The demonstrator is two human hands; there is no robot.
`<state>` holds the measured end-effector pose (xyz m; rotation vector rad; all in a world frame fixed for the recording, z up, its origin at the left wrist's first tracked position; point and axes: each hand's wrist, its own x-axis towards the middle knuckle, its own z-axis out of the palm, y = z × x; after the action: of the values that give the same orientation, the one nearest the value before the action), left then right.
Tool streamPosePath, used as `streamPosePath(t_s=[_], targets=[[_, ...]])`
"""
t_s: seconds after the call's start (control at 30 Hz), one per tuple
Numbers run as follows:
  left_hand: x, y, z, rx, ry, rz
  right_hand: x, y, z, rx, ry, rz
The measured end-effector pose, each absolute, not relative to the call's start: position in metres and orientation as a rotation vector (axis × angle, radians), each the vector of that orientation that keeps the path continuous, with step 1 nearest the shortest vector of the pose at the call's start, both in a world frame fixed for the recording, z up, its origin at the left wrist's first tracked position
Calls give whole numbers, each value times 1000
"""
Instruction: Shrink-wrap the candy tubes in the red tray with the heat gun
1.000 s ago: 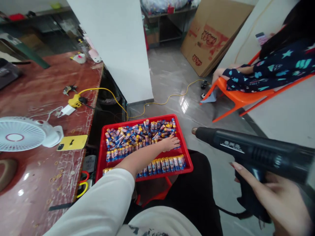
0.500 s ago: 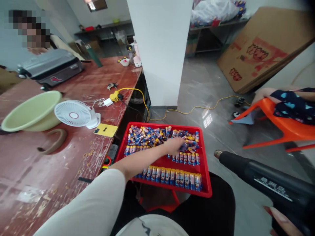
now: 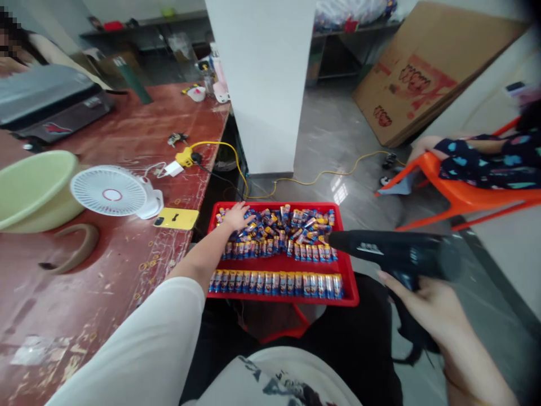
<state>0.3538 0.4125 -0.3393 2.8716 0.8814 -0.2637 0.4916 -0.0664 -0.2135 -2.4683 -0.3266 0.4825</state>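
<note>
A red tray [image 3: 354, 282] rests across my lap. Small blue tubes with yellow tops [image 3: 276, 282] stand in an even row along its near side. Behind them runs a second row, and loose tubes [image 3: 308, 225] lie jumbled at the far side. My left hand [image 3: 237, 217] reaches over the loose tubes at the tray's far left, fingers spread. It seems to touch them, but what is under the palm is hidden. In my right hand [image 3: 429, 307] is a black heat gun [image 3: 380, 245], gripped by its handle, its nozzle pointing left over the tray's right rim.
On the red worn table [image 3: 114, 304] to the left are a white fan [image 3: 112, 192], a yellow phone [image 3: 176, 219], a green basin [image 3: 38, 194] and a case [image 3: 54, 104]. A white pillar [image 3: 262, 84] stands ahead. Another person sits on an orange chair [image 3: 448, 186] at right.
My left hand has moved from the tray's middle right to its far left. The heat gun has come up and leftward, its nozzle now over the tray's rim. The view has shifted.
</note>
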Motion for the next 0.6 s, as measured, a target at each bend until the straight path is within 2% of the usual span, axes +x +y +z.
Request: streamPosePath(t_s=[0.13, 0.3, 0.47, 0.53, 0.6], targets=[[355, 420, -338, 2882, 920, -255, 494, -44, -201, -2765, -380, 528], [350, 408, -320, 2907, 860, -9, 487, -45, -202, -2626, -499, 663], [348, 343, -303, 2746, 657, 296, 485, -42, -199, -2716, -467, 595], [354, 301, -309, 2499, 644, 195, 487, -42, -200, -2717, -435, 628], [365, 258, -323, 2161, 792, -66, 489, -45, -201, -2674, -405, 658]])
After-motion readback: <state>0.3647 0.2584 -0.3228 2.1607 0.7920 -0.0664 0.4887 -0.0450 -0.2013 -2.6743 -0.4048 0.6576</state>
